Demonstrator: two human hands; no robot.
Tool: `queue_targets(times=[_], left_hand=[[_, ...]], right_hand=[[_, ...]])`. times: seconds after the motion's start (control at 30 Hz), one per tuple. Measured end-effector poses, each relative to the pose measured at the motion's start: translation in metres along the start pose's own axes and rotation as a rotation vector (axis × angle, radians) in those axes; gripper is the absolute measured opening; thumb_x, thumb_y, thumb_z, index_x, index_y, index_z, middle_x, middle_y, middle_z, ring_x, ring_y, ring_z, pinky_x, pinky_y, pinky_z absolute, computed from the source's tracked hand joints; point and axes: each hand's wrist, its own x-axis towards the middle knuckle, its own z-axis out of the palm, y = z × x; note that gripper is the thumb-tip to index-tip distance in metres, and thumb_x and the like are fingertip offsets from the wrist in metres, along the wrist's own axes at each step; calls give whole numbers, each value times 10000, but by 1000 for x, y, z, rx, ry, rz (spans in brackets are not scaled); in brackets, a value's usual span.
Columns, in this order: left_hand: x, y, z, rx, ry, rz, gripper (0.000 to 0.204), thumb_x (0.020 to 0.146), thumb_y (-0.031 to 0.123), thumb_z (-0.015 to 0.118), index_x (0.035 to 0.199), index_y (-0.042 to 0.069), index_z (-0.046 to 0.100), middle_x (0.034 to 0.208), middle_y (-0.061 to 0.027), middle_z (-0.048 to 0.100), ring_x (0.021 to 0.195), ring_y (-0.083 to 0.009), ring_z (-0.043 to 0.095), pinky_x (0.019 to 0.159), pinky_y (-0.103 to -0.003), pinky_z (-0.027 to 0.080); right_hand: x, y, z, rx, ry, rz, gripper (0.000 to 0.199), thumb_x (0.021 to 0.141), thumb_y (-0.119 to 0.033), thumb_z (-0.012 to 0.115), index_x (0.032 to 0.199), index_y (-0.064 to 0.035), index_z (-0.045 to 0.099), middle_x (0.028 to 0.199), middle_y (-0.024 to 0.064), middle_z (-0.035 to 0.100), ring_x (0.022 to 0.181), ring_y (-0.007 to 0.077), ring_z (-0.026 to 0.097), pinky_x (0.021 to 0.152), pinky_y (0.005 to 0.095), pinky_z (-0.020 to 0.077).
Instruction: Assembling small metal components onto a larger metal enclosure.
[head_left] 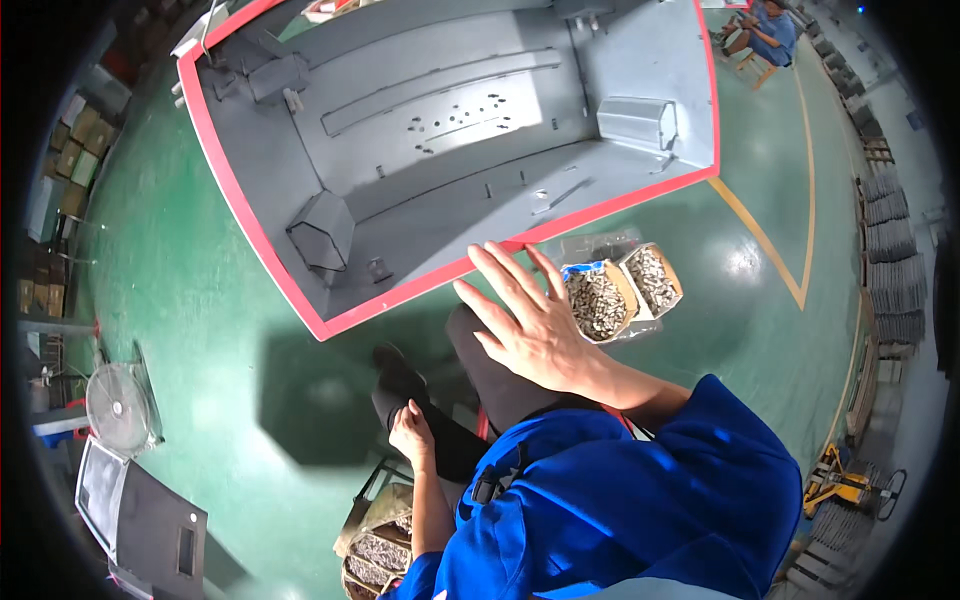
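A large grey metal cabinet shell [400, 190] with red edging [420, 295] lies open in front of me, with brackets, studs and slots inside. My right hand [530, 330] is stretched out with its fingers spread, the fingertips at the near red edge; whether they touch it I cannot tell. Just right of that hand sit two boxes of small metal fasteners, the nearer box [600, 300] and the farther box [653, 280]. Over my leg, my left hand [411, 434] is closed, and anything inside it is hidden. Several bags of small parts [378, 550] are below the left hand.
A round floor fan [118, 408] and a grey metal cabinet part [150, 515] stand at left. Stacked grey panels [892, 260] line the right side, near a yellow pallet jack [838, 483]. Another person [770, 38] sits on a stool at far right.
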Motion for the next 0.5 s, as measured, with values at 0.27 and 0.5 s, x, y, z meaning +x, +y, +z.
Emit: queue_targets(times=[0.27,0.5], left_hand=[[15,9,6,19,-86,-30,348,879,204,572,584,66,449,580,-103,510,506,-305,525,449,-387,402],[14,25,12,7,-66,-20,338,855,209,598,574,83,460,574,-89,512,490,-298,529,435,-391,409]], right_hand=[[-4,6,6,37,-35,-34,533,720,-151,659,1225,-96,497,1404,160,359,1318,274,333,1078,510,201],[-4,11,9,155,-39,-74,442,703,-175,677,1119,-65,577,1429,186,313,1347,312,271,1085,536,177]])
